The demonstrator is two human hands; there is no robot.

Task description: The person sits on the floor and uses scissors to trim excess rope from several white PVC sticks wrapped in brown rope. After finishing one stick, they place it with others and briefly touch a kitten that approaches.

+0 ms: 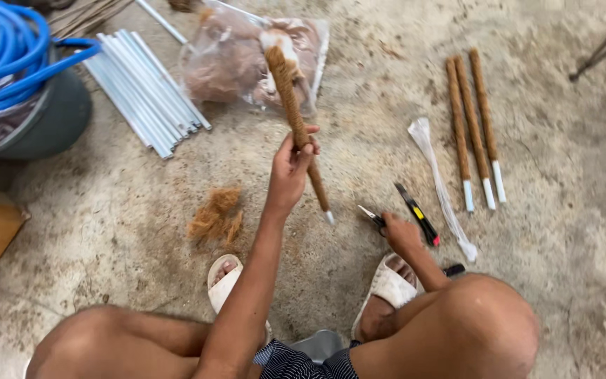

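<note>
1. Upright but tilted, the coir-wrapped stick (pixel 294 116) runs its long axis from a frayed top end, away from the person, down to a bare white tip near the sandals.
2. The left hand (pixel 290 168) is wrapped around its lower half, holding it above the concrete floor (pixel 562 281).
3. The right hand (pixel 400 231) is curled on small snips (pixel 372 216) lying on the floor.
4. Its wrap is rough, brown and fibrous; three finished sticks (pixel 477 126) lie parallel to the right.
5. Smooth white tubes (pixel 145 91) lie bundled on the left, with loose fibre (pixel 215 214) nearby.
</note>
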